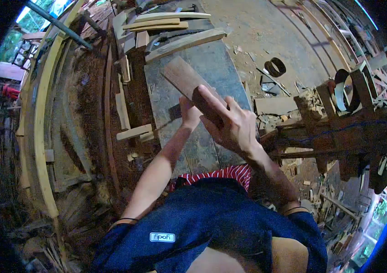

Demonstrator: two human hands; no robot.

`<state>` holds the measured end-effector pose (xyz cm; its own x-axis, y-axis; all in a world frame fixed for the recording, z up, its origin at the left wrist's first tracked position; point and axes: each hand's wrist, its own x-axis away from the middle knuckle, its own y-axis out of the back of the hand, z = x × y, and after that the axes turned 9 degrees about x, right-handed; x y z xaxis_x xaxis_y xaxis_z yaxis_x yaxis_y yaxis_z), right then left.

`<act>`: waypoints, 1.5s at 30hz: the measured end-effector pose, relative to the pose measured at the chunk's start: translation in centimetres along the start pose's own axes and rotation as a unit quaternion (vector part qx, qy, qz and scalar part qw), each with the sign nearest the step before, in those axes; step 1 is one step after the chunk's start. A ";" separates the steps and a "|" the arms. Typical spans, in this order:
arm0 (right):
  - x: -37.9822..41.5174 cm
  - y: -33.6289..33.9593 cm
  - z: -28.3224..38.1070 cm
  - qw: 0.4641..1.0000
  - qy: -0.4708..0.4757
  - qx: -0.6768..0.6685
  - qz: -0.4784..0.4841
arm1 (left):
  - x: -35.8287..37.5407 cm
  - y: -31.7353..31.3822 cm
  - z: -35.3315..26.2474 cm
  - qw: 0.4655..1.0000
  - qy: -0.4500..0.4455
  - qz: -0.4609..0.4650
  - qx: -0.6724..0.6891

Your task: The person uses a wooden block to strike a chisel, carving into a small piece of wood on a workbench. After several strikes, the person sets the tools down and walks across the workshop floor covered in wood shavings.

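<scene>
The left hand and right hand grasp a wooden board over a scuffed grey workbench, wood scraps littering the workshop floor.

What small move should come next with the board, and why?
Probably lower the board onto the worktable: the left hand and right hand both hold it, it appears raised, and the tabletop lies beneath to steady it.

Long pale beam, grey pole, round band on littered floor
</scene>
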<state>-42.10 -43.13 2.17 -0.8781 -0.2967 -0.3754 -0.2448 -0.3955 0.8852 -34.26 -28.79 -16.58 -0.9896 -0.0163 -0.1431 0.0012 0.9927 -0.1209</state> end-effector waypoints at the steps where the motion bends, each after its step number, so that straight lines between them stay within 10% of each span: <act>1: 0.2 0.2 0.3 0.999 -0.004 -0.030 -0.028 | -0.2 0.2 2.0 1.000 -0.011 0.012 0.019; 6: 0.4 -1.0 -0.3 0.998 0.011 -0.022 -0.064 | 0.3 0.1 1.6 0.984 0.010 -0.028 0.175; 8: 0.1 -1.2 -0.4 0.999 -0.011 0.005 -0.035 | -0.7 0.4 0.2 0.971 -0.030 0.050 -0.233; 11: 1.1 0.1 0.6 0.997 -0.002 -0.044 -0.068 | 0.0 -0.3 0.6 0.995 0.007 -0.029 0.090; 16: 1.8 -2.8 -1.7 0.967 -0.070 -0.243 -0.005 | -0.4 0.4 -5.3 0.972 -0.178 -0.098 -0.115; 20: 3.2 -3.9 -3.9 0.949 -0.174 -0.257 -0.062 | -1.5 1.4 -7.3 0.984 -0.035 -0.149 0.096; 28: 5.5 -4.4 -5.7 0.942 -0.213 -0.252 -0.067 | -1.7 0.0 -5.6 0.977 -0.155 -0.108 -0.101; 45: 3.8 -3.5 -5.1 0.937 -0.193 -0.287 -0.059 | -0.6 -1.5 -6.7 0.993 -0.067 -0.086 -0.039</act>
<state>-42.52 -47.28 -3.79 -0.9693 0.0702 -0.2356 -0.1847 -0.8404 0.5095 -34.68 -29.47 -9.76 -0.9465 -0.1965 -0.2562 -0.1819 0.9801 -0.0797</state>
